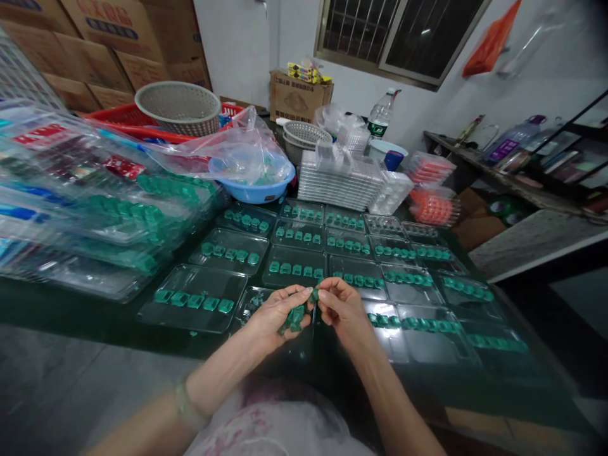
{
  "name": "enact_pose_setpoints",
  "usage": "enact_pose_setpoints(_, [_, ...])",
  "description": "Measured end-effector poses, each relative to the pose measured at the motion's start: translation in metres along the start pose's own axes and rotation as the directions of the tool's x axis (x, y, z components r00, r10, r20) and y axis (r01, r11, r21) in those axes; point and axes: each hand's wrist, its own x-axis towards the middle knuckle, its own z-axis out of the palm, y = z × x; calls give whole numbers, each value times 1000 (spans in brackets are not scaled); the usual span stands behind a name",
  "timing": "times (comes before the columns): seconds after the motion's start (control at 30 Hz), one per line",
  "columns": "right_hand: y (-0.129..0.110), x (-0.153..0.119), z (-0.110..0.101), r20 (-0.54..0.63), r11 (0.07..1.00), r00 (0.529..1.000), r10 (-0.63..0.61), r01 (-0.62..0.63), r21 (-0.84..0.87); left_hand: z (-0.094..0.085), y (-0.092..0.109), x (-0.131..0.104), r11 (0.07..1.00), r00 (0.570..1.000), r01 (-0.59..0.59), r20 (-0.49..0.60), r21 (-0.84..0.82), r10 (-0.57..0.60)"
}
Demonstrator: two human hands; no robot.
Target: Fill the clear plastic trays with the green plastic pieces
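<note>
The small green piece (314, 295) sits right at my fingertips, in the narrow gap where my two hands meet, above the table's front edge. My left hand (284, 311) pinches it from one side, thumb against forefinger, while its curled lower fingers cradle a loose cluster of green pieces (294, 319). My right hand (344, 308) comes to the same piece from the other side with thumb and forefinger drawn close, its remaining fingers bent in and, as far as I can see, holding nothing else. So the piece lies to the right of my left palm and to the left of my right one, about equally near both; it is too small for me to tell its long axis. The cluster, though, is wholly on my left side. Partly covered by my left hand is a clear tray (241, 323), just beside it and nearer to that hand than to the right. Further left, a front tray (190, 320) bears five green pieces in a row running left to right, and a right-hand tray (427, 347) has a similar row along its far side. Beyond the laid-out trays stand a stack of clear trays (335, 183), a light-blue basin (247, 192) and a grey perforated basket (178, 124).
</note>
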Motion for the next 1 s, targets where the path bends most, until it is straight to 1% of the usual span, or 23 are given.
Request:
enact_pose_setpoints(0.07, [0,-2,0,11,999,1000,-10,10,-33,0,1,0,999,999,34,5,-14,-33])
enact_pose_setpoints(0.1, [0,-3,0,19,996,999,-32,33,-77,0,1,1,998,999,52,11,-24,-52])
enact_pose_setpoints(0.17, [-1,-6,-1,31,963,990,-136,139,-229,0,2,3,994,995,96,17,-48,-95])
enact_pose_setpoints(0.2, [-2,-7,-1,39,923,977,-211,212,-320,0,3,5,991,993,118,24,-62,-116])
enact_pose_setpoints(0.27, [-5,-8,-3,69,808,937,-344,332,-487,-1,5,9,984,988,151,45,-97,-147])
enact_pose_setpoints(0.33, [-7,-7,-6,102,714,913,-395,375,-591,-1,5,13,977,984,172,73,-125,-164])
enact_pose_setpoints(0.37, [-8,-6,-7,109,698,917,-385,366,-616,-2,4,16,976,983,176,84,-128,-166])
enact_pose_setpoints(0.4, [-8,-5,-9,110,701,927,-358,345,-624,-2,3,18,977,982,176,89,-124,-165])
enact_pose_setpoints(0.47, [-9,-2,-12,114,745,954,-278,289,-601,-1,1,22,979,982,175,95,-105,-165])
enact_pose_setpoints(0.53, [-12,3,-18,129,778,970,-208,244,-579,1,0,26,977,978,191,100,-100,-181])
enact_pose_setpoints(0.6, [-21,10,-28,141,766,972,-188,234,-599,4,2,28,969,973,213,114,-122,-200])
enact_pose_setpoints(0.63, [-27,15,-36,134,746,970,-201,240,-621,5,3,28,964,971,225,111,-141,-210])
enact_pose_setpoints(0.67, [-35,23,-46,117,719,967,-227,247,-650,6,6,28,958,970,236,102,-164,-221])
enact_pose_setpoints(0.73, [-56,47,-73,26,639,948,-316,233,-733,7,11,29,943,968,249,73,-220,-238])
enact_pose_setpoints(0.77, [-67,63,-89,-30,594,929,-369,210,-777,6,13,29,934,966,257,63,-249,-249])
enact_pose_setpoints(0.8, [-79,81,-106,-103,543,895,-434,168,-822,5,15,29,924,965,261,54,-279,-257])
enact_pose_setpoints(0.83, [-89,100,-123,-144,514,869,-474,140,-846,4,18,29,915,964,262,46,-307,-260])
enact_pose_setpoints(0.9, [-107,141,-152,-189,467,831,-523,94,-879,1,22,27,903,965,252,20,-349,-262])
enact_pose_setpoints(0.93, [-112,160,-164,-198,441,823,-533,70,-895,0,24,26,899,965,246,2,-363,-263])
enact_pose_setpoints(1.0, [-118,192,-181,-208,374,813,-544,13,-928,-2,28,22,897,964,234,-29,-375,-264])
